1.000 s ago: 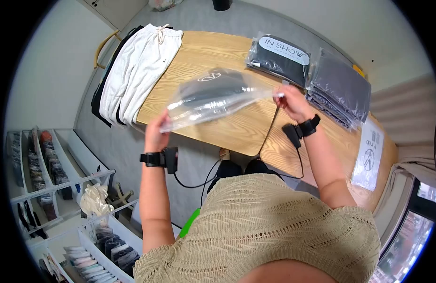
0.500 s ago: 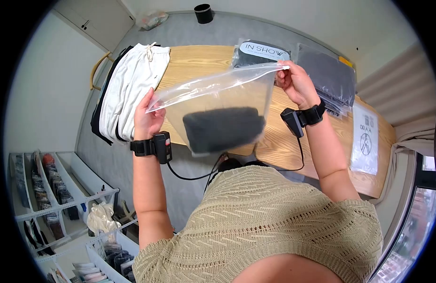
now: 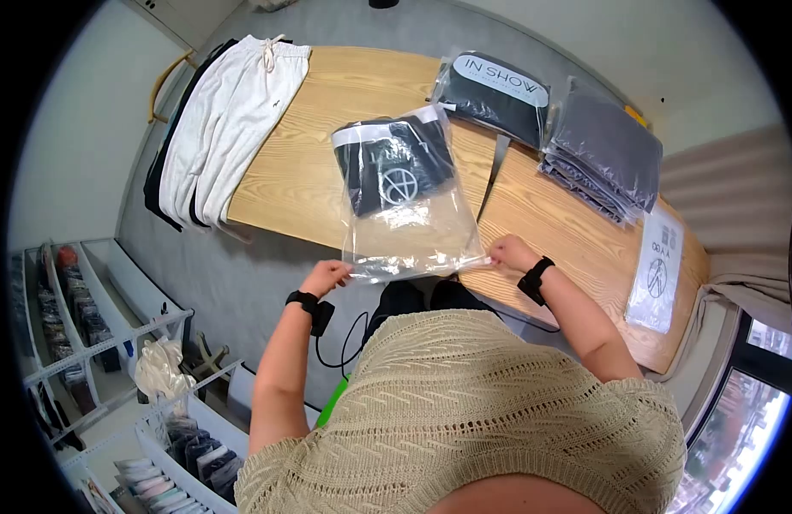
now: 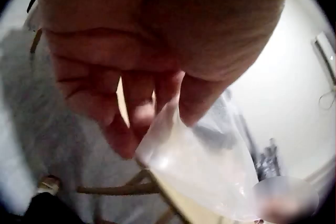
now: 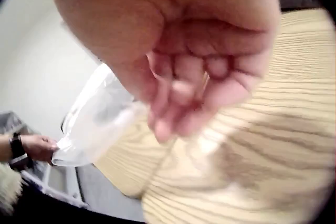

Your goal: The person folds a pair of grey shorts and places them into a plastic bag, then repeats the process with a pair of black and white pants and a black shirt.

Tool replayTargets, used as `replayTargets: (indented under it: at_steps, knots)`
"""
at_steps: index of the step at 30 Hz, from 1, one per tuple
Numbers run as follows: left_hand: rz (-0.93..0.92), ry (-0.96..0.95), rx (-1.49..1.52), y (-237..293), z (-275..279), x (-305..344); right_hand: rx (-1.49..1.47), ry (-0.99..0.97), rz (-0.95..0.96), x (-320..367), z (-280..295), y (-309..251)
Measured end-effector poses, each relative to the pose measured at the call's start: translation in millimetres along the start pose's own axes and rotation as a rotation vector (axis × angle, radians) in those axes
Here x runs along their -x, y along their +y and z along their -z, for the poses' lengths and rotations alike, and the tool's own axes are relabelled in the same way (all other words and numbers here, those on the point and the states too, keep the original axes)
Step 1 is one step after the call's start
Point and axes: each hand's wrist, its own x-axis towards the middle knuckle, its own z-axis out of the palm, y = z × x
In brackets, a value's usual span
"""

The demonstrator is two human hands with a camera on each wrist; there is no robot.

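Note:
A clear plastic bag (image 3: 413, 236) lies toward the table's near edge, a folded dark garment (image 3: 387, 163) in its far part under a printed circular logo. My left hand (image 3: 327, 277) pinches the bag's near left corner between thumb and fingers; the left wrist view shows the film (image 4: 194, 166) coming from that hand (image 4: 142, 61). At the near right corner my right hand (image 3: 513, 254) pinches the edge. In the right wrist view the fingers of this hand (image 5: 184, 61) are curled, with the bag (image 5: 100, 119) stretching off toward the left hand.
Light trousers (image 3: 220, 128) lie over darker ones at the table's left end. A packed "IN SHOW" bag (image 3: 495, 98), a stack of bagged grey items (image 3: 606, 150) and a flat printed bag (image 3: 656, 274) occupy the right side. White shelving (image 3: 113, 334) stands at lower left.
The bag has come down from the air onto the table, its garment end now away from me. Both hands have moved down toward my body, still gripping the bag's corners.

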Motion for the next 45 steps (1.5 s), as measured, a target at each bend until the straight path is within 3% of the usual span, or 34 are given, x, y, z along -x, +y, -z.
replayTargets:
  at_steps: [1, 2, 3, 5, 8, 10, 11, 13, 14, 18, 21, 25, 26, 31, 35, 39, 43, 45]
  knots:
    - [0.051, 0.000, -0.050, -9.8, -5.3, -5.1, 0.058, -0.112, -0.104, -6.6, -3.8, 10.5]
    - [-0.009, 0.093, -0.045, -24.9, -5.6, -16.5, 0.233, 0.001, -0.057, -10.9, -3.7, 6.2]
    - [-0.001, 0.091, -0.042, -40.1, 0.5, -27.0, 0.233, -0.007, -0.061, -17.8, 0.4, 1.7]
    - [-0.122, 0.222, 0.198, -32.6, 12.0, -35.2, 0.042, 0.218, -0.092, -36.8, 13.2, -8.9]
    - [-0.066, 0.229, 0.342, -10.0, 17.9, -56.2, -0.101, 0.202, -0.081, -73.9, 23.5, -28.4]
    - [-0.064, 0.224, 0.406, -1.2, 16.1, -76.3, -0.139, 0.349, 0.005, -101.0, 13.9, -39.0]
    - [-0.033, 0.196, 0.399, 1.2, 15.3, -89.3, -0.139, 0.354, 0.003, -111.9, 10.1, -46.6]
    - [-0.007, 0.163, 0.391, 7.2, 15.6, -109.7, -0.424, 0.119, -0.223, -132.1, 3.5, -62.2]
    - [0.046, 0.142, 0.391, 12.1, 16.4, -117.0, -0.617, 0.053, -0.216, -135.7, 1.0, -70.9]
    - [0.100, 0.067, 0.409, 20.2, 16.4, -136.0, -0.646, 0.088, -0.135, -161.9, -16.7, -65.0]
    - [0.095, 0.044, 0.386, 20.8, 13.9, -134.4, -0.760, 0.136, -0.193, -144.0, -20.7, -91.2]
    - [0.091, 0.056, 0.287, 17.7, 11.5, -115.9, -0.570, 0.111, -0.282, -131.0, -23.6, -88.0]
    - [0.081, 0.052, 0.274, 14.7, 12.1, -109.7, -0.679, 0.127, -0.218, -126.2, -29.6, -80.8]
    - [0.143, -0.077, 0.197, -1.8, 2.5, -79.6, -0.761, 0.120, -0.251, -92.9, -50.5, -61.2]
    - [0.153, 0.018, 0.269, -9.5, -10.8, -74.5, -0.796, 0.178, -0.211, -84.5, -58.7, -56.4]
    - [0.084, 0.069, 0.255, -14.9, -20.2, -76.8, -0.568, 0.307, -0.258, -80.8, -51.9, -76.1]
    - [0.183, 0.103, 0.205, -0.8, -21.9, -81.0, -0.654, 0.304, -0.287, -84.0, -56.9, -69.7]
    - [0.111, 0.144, 0.183, -17.6, -25.2, -88.2, -0.688, 0.231, -0.340, -89.6, -55.5, -44.0]
